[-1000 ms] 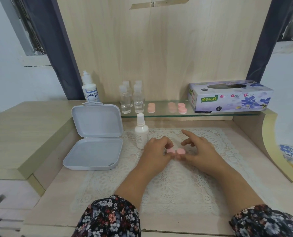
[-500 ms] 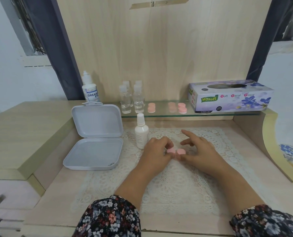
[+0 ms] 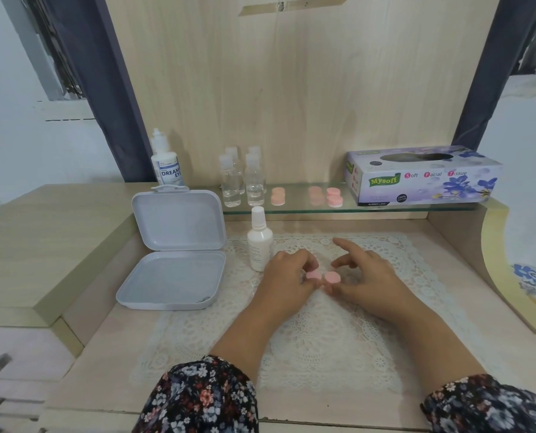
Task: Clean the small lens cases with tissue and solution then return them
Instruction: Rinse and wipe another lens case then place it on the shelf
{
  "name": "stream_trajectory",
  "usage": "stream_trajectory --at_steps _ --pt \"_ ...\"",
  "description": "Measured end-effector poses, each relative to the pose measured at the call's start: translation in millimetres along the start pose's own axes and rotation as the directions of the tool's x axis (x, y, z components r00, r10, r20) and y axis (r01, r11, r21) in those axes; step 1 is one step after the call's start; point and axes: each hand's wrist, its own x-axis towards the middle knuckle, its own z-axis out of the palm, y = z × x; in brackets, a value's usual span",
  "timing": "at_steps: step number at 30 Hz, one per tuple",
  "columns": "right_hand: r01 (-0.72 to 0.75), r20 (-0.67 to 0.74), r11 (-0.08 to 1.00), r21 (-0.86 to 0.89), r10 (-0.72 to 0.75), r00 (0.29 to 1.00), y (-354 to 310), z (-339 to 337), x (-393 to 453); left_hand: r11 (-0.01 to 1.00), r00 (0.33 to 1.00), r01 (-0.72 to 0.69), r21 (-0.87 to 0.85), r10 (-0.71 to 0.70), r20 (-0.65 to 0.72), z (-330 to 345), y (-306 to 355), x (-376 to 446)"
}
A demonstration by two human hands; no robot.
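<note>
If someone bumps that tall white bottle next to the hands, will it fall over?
Probably, yes. The white spray bottle is tall and narrow on a small base, so a sideways bump could tip it. It stands on the lace mat, whose bumpy surface may make it wobblier. It looks like plastic, so it likely would not break.

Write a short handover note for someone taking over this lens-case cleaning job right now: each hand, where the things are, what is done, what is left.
Left hand pinches one pink lens case cap; right hand pinches the other, both over the lace mat.
More pink cases sit on the glass shelf, beside the tissue box.
White spray bottle stands just left of the hands; grey box lies open.
Done: one case brought to the mat.
Left: no tissue is out yet; wipe with solution, then return the cases.
</note>
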Motion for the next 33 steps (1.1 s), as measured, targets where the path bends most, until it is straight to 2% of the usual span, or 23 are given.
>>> stream_trajectory --at_steps 6,14,19,33 --pt "0.018 0.014 0.999 0.036 -0.018 1.0 -0.8 -2.6 -1.0 1.0 1.0 -0.007 0.004 0.007 0.0 -0.1 -0.2 -0.5" --pt "0.01 -0.021 0.999 -0.04 -0.011 1.0 -2.0 2.9 1.5 1.0 1.0 0.005 0.008 -0.005 0.005 -0.7 1.1 -0.1" --pt "0.011 -0.015 0.998 0.059 -0.01 1.0 -2.2 -2.7 -2.1 1.0 1.0 0.008 0.003 -0.008 0.011 -0.8 1.7 -1.1" --pt "0.055 -0.025 0.997 -0.057 -0.056 0.998 0.1 5.7 -1.4 1.0 1.0 0.007 0.01 -0.007 0.004 1.1 -0.5 -1.6"
